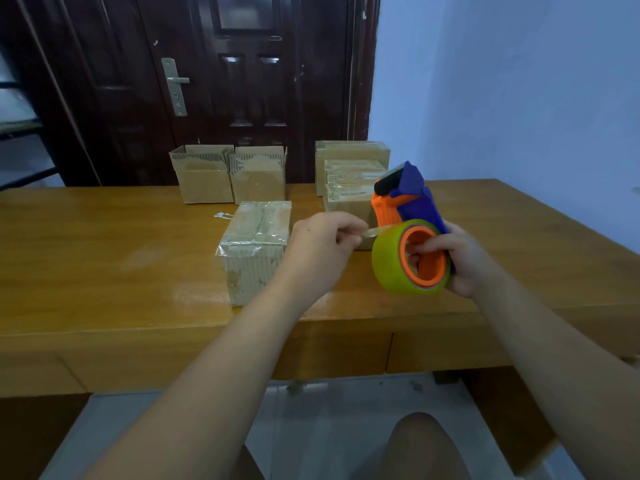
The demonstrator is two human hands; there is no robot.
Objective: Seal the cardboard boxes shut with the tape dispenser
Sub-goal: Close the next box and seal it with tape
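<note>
My right hand [457, 258] grips the blue and orange tape dispenser [410, 202] above the table, with fingers through the orange core of its yellow-green tape roll [388, 261]. My left hand [325, 244] pinches the loose end of the tape [372, 232] just left of the roll. A taped cardboard box [254, 247] stands on the wooden table [104, 258] to the left of my left hand. Two boxes with raised flaps [204, 178] [258, 176] sit at the back edge.
A stack of taped boxes [349, 174] stands at the back right, partly behind the dispenser. A scrap of tape [221, 215] lies on the table beside the near box. A dark door [221, 81] is behind the table, a pale wall [519, 98] to the right.
</note>
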